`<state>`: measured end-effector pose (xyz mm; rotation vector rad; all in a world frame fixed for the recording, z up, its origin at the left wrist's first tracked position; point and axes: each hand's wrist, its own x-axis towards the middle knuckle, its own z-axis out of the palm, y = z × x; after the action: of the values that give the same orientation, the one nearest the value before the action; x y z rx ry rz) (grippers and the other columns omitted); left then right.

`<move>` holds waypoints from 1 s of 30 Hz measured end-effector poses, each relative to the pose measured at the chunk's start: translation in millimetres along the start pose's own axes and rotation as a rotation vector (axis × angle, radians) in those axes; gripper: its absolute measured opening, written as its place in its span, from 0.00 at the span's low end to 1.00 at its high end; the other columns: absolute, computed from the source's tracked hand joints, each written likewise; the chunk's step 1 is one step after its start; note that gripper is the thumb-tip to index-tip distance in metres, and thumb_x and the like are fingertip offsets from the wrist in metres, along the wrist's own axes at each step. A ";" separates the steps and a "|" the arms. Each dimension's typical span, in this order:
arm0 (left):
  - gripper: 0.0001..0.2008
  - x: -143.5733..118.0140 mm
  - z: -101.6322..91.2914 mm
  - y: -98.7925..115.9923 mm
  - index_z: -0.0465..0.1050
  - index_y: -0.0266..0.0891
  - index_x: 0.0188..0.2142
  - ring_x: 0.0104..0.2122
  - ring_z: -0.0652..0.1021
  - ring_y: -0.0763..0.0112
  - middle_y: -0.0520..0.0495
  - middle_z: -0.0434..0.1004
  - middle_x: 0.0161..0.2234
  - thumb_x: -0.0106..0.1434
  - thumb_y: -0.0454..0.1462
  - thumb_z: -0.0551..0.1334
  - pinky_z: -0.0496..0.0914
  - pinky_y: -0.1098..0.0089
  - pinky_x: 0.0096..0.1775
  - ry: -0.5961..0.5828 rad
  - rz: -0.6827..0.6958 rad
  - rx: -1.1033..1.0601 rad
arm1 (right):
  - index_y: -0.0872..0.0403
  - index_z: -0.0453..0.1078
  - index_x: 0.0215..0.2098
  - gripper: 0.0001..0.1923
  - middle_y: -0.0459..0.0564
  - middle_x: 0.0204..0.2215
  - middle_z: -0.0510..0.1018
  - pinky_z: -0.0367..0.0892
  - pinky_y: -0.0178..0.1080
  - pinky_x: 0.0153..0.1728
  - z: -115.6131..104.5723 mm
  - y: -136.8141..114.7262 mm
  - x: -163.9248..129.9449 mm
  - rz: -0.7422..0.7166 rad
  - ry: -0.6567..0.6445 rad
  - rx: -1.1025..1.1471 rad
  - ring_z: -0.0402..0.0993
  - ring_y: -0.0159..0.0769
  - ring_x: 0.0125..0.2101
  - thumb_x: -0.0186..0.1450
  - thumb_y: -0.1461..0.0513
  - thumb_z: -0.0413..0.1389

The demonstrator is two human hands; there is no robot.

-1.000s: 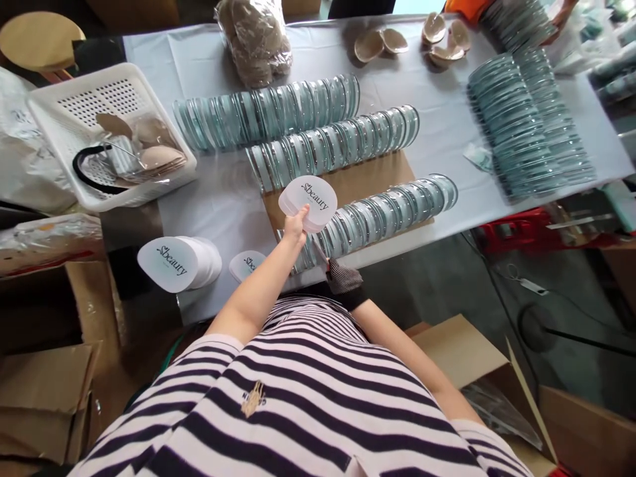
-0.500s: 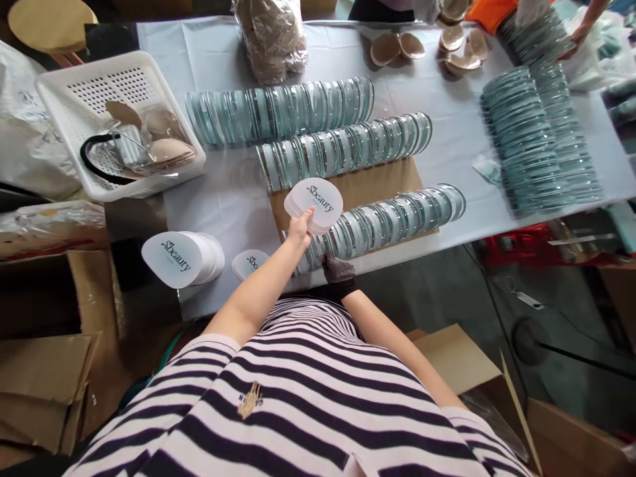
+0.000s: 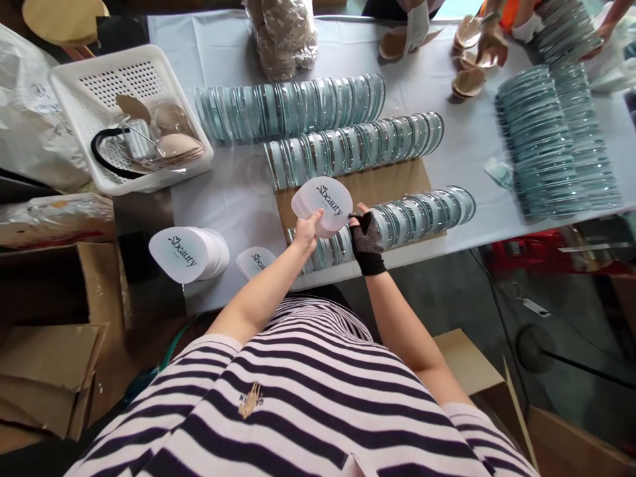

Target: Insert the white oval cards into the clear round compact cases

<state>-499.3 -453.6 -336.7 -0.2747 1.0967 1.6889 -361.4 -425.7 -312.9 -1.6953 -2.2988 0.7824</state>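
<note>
My left hand (image 3: 307, 232) grips a small stack of white rounded cards (image 3: 325, 199) printed "Sbeauty", thumb on the front card. My right hand (image 3: 366, 235), in a dark dotted glove with bare fingertips, pinches at the right edge of those cards; whether it has one or several is hidden. Beneath both hands runs the near row of clear, blue-tinted plastic cases (image 3: 422, 215), standing on edge. A thicker stack of the same cards (image 3: 183, 255) stands at the left, with another card (image 3: 254, 262) beside my left forearm.
Two more case rows, the middle (image 3: 358, 149) and far (image 3: 293, 106), lie beyond brown cardboard (image 3: 355, 189). A white basket (image 3: 134, 73) holds beige cups. At the back are a bagged bundle (image 3: 281, 36), stacked cases (image 3: 536, 146) and co-workers' hands (image 3: 491, 46) at beige cups.
My right hand has risen from the near case row to the cards' right edge. The left hand keeps its stack. Co-workers' hands have reached the beige cups. The view has shifted slightly.
</note>
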 end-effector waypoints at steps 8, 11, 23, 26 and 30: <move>0.14 -14.9 -20.3 6.3 0.77 0.37 0.43 0.46 0.81 0.61 0.45 0.84 0.40 0.56 0.27 0.68 0.73 0.58 0.54 -0.033 0.070 0.122 | 0.58 0.65 0.61 0.26 0.61 0.54 0.74 0.66 0.46 0.55 5.6 -41.4 -3.6 -0.142 0.049 -0.050 0.68 0.45 0.56 0.70 0.55 0.43; 0.15 -9.6 -21.7 15.3 0.77 0.36 0.44 0.48 0.80 0.61 0.43 0.83 0.42 0.57 0.27 0.68 0.72 0.58 0.54 -0.047 0.033 0.046 | 0.60 0.66 0.59 0.27 0.61 0.47 0.78 0.71 0.42 0.46 5.5 -39.7 -25.6 0.015 0.046 -0.046 0.75 0.44 0.47 0.71 0.56 0.37; 0.16 16.5 -31.0 38.2 0.77 0.34 0.45 0.48 0.81 0.62 0.43 0.84 0.40 0.57 0.25 0.68 0.73 0.60 0.54 0.139 -0.006 -0.041 | 0.52 0.63 0.60 0.21 0.55 0.39 0.82 0.64 0.35 0.33 23.8 -29.6 -132.8 0.072 -0.591 -0.442 0.79 0.40 0.36 0.72 0.56 0.44; 0.17 16.5 -29.8 37.7 0.77 0.34 0.46 0.47 0.81 0.63 0.43 0.84 0.41 0.56 0.25 0.69 0.73 0.60 0.53 0.141 0.024 -0.043 | 0.55 0.62 0.57 0.20 0.58 0.39 0.81 0.64 0.37 0.36 44.1 -48.8 -101.7 0.099 -0.583 -0.433 0.79 0.41 0.38 0.73 0.55 0.41; 0.18 20.0 -30.5 39.5 0.77 0.33 0.47 0.45 0.82 0.63 0.42 0.84 0.40 0.57 0.26 0.68 0.74 0.60 0.52 0.170 0.030 -0.047 | 0.54 0.63 0.55 0.19 0.56 0.39 0.81 0.65 0.37 0.37 45.4 -52.0 -98.4 0.100 -0.529 -0.395 0.79 0.41 0.38 0.74 0.54 0.41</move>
<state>-551.0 -465.2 -345.6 -0.4403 1.1924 1.7443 -391.8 -541.9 -309.0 -1.9620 -2.8996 0.9383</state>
